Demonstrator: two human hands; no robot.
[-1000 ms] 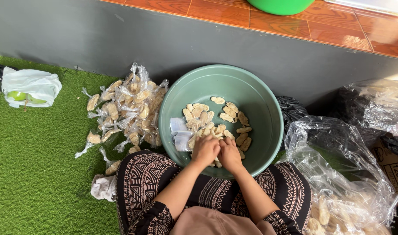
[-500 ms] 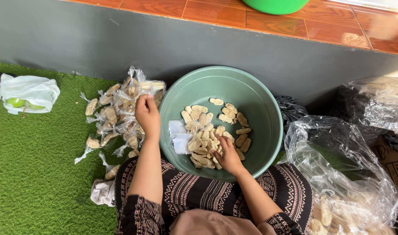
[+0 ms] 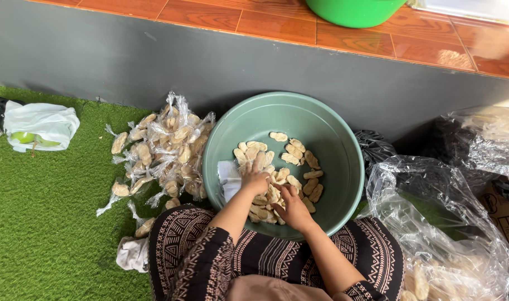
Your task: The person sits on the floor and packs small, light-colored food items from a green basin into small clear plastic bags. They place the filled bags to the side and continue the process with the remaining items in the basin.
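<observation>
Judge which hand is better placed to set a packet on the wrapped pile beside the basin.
Probably left: the left hand is in the basin on the side nearest the wrapped pile; the right hand sits farther away.

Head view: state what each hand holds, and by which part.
Cannot be told: left hand and right hand rest on pale oval crackers in the green plastic basin.

two hands (image 3: 254,179), two basins (image 3: 332,139), perhaps twenty crackers (image 3: 296,146)

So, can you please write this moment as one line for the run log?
left hand: on crackers beside white paper | right hand: on crackers | green basin: on lap | wrapped packets: on grass mat
</observation>
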